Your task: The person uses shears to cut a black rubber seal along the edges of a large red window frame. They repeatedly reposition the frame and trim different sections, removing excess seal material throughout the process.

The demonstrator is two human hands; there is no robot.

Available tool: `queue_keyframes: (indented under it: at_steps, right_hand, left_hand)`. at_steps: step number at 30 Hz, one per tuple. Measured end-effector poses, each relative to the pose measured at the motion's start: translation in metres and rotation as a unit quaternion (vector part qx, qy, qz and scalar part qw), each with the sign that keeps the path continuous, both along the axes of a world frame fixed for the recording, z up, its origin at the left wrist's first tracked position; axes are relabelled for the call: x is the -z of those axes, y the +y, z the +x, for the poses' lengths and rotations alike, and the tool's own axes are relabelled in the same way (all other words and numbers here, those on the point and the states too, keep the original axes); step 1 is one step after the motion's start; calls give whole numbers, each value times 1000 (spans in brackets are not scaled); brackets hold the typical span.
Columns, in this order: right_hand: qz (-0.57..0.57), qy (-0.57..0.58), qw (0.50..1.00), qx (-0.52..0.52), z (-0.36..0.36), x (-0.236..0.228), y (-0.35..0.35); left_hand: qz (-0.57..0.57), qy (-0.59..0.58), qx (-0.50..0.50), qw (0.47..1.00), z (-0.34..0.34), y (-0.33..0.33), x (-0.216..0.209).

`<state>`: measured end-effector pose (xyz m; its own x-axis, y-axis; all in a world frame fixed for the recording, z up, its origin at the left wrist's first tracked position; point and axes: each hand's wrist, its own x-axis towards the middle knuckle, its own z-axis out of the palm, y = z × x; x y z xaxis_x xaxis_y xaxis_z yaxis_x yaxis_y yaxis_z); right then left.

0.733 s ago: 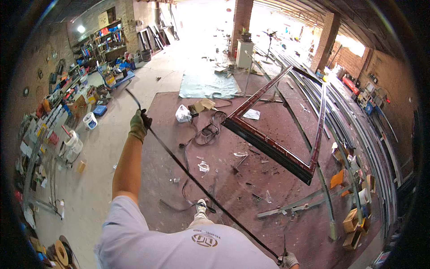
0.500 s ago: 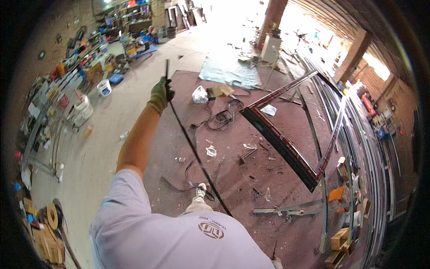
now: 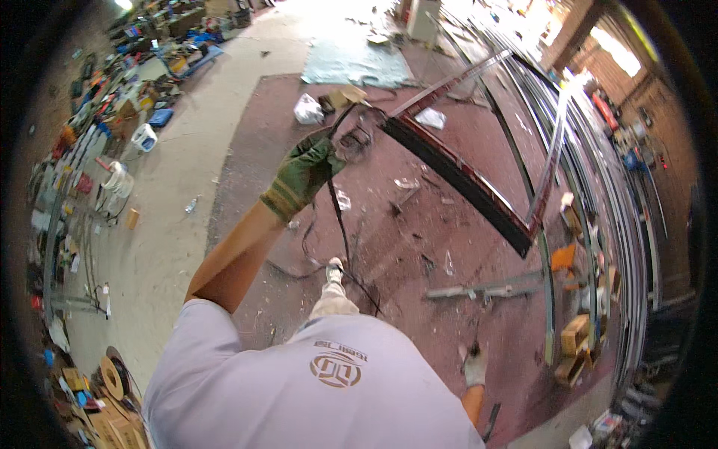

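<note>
L hand [image 3: 308,166], green glove, ctr-left of pic, fingers wrapped around a thin black strip [image 3: 340,221]. Strip bends over above glove, nr L corner of the dark red frame [image 3: 460,179] upper right; can't tell if touching. Below glove it drops thru mid-pic past the shoe [image 3: 335,272]. R hand [image 3: 474,370], pale glove, lower right: smth dark at fingers, can't tell what, or if gripped. Strip looks light & bendy, prob rubbery: not fragile, but likely to whip/twist. Imo best held full-fist nr an end, 2nd hand further along. Frame looks stiff, prob heavier; grab by side bars.
</note>
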<state>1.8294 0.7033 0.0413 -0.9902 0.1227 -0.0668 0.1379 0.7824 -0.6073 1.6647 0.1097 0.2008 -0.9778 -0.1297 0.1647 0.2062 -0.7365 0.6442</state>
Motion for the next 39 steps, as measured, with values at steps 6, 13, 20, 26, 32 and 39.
queue_keyframes:
  at_steps: [6, 13, 20, 26, 32, 39]
  right_hand:
    - [-459, -87, 880, 82, -43, -22, -62]
    - [-489, -10, 867, -98, -57, -49, -139]
    - [-470, -76, 867, -146, -47, -94, -160]
    - [-395, -144, 899, -125, -51, -107, -166]
    - [-320, -188, 914, -163, -49, -122, -173]
    - [-285, -214, 915, -188, -38, -138, -174]
  left_hand:
    - [-30, -111, 105, 988, 37, 100, 29]
    - [-44, -178, 110, 977, 72, 154, 41]
    - [-89, -144, 113, 979, 101, 163, 23]
    - [-65, -223, 157, 960, 110, 163, 13]
    - [-17, -274, 181, 945, 113, 169, 8]
    - [46, -308, 203, 928, 117, 166, 10]
